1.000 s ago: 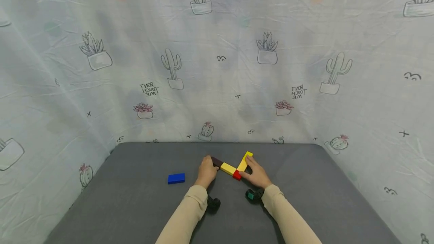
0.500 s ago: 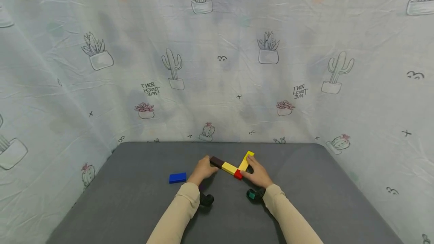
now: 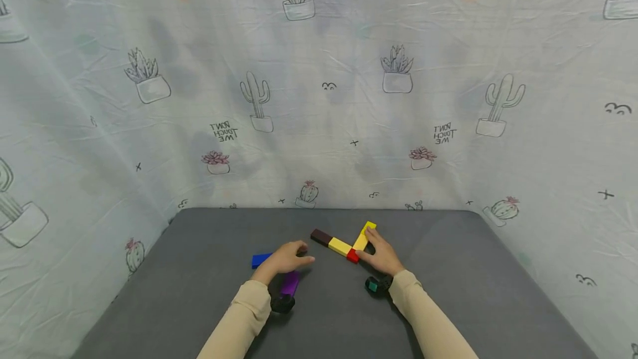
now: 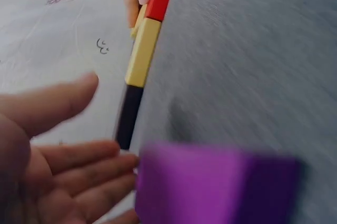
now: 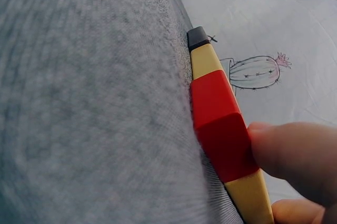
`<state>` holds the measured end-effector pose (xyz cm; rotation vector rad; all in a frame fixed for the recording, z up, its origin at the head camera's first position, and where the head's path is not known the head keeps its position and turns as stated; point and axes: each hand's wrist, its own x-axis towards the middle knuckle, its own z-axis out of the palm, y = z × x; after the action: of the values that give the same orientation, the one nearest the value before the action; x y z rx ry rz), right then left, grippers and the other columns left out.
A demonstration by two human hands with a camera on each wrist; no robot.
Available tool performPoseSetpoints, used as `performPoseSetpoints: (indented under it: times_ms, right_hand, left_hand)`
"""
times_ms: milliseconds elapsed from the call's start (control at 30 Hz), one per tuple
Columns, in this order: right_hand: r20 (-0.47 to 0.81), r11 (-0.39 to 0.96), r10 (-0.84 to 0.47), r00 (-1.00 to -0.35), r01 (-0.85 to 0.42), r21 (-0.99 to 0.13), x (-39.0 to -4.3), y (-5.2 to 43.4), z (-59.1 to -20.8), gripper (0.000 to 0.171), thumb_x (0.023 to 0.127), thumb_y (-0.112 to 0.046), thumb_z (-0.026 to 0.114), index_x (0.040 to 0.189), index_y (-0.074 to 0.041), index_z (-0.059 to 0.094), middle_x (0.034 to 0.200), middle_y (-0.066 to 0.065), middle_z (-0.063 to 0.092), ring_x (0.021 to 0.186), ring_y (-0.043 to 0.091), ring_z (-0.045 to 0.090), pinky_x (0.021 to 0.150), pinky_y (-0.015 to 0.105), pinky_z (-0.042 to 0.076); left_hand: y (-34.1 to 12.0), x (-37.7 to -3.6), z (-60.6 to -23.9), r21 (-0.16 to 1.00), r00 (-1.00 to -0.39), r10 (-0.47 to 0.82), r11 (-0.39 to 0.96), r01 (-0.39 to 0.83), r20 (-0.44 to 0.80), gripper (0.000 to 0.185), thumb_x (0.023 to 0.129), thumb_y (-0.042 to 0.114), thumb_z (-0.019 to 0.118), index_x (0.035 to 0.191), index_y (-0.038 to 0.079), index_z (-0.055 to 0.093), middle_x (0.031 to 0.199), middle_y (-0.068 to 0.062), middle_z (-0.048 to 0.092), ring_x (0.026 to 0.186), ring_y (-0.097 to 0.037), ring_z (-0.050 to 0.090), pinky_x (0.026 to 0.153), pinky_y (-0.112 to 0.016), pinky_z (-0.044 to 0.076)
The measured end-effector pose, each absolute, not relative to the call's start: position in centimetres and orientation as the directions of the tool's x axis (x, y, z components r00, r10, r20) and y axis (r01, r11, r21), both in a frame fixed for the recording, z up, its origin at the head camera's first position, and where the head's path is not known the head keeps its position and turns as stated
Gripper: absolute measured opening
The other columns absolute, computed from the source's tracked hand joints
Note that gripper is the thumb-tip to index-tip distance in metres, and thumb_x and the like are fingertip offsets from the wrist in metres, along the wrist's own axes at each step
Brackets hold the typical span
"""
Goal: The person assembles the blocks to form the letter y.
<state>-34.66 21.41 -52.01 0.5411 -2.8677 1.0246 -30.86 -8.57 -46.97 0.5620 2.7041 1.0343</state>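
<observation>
— Starting at the left edge, what have you got?

— A blue block (image 3: 260,260) lies flat on the grey table (image 3: 199,303), loose, just beside my left hand (image 3: 286,257). That hand hovers low with the fingers relaxed and spread. It grips nothing.

— And the purple thing?

— A purple block (image 3: 290,283) lies on the table under my left wrist, apart from the others. In the left wrist view it sits right in front of my palm, and my fingers (image 4: 79,155) are not around it.

— What comes next, going right?

— The joined row. A dark block (image 3: 321,236) is the far-left end, a yellow block (image 3: 340,246) butts against it, and then a red block (image 3: 352,256) makes the corner. A second yellow block (image 3: 364,235) runs from there up and away, so the four form a V.

— Where is your right hand?

— My right hand (image 3: 382,255) rests at that corner. The thumb presses the side of the red block and a straight finger lies along the second yellow. It steadies them and lifts nothing. The right wrist view shows the fingertip (image 5: 295,153) flat against the red.

— How far along would you say you are?

— As I judge it, four blocks are placed and touching end to end. Two are not yet joined, the blue and the purple. I cannot tell from here where either would fit.
</observation>
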Motion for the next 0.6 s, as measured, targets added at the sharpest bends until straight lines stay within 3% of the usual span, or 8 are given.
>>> performPoseSetpoints:
  times_ms: [267,600]
  right_hand:
    - [0.157,0.718,-0.304,-0.94,-0.335,-0.611,-34.5,21.5,-51.9,0.077,0.09,-0.042,0.061,0.147,0.001,0.03,0.154,0.02,0.025,0.141,0.039,0.025,0.11,0.058,0.026]
    - [0.146,0.722,-0.31,-0.939,-0.333,-0.606,-34.6,21.4,-51.6,0.077,0.09,-0.042,0.06,0.147,0.002,0.03,0.154,0.02,0.024,0.141,0.039,0.024,0.11,0.058,0.025]
  left_hand:
    - [-11.0,-29.5,-48.3,0.745,-0.843,0.533,0.59,0.312,-0.07,0.058,0.094,0.04,0.056,0.136,0.001,0.048,0.139,-0.018,0.048,0.132,-0.037,0.042,0.105,-0.053,0.035]
    - [-13.4,-27.5,-49.3,0.823,-0.806,0.59,0.48,0.304,-0.046,0.051,0.096,0.029,0.057,0.139,0.005,0.045,0.144,-0.015,0.044,0.136,-0.036,0.036,0.108,-0.055,0.03]
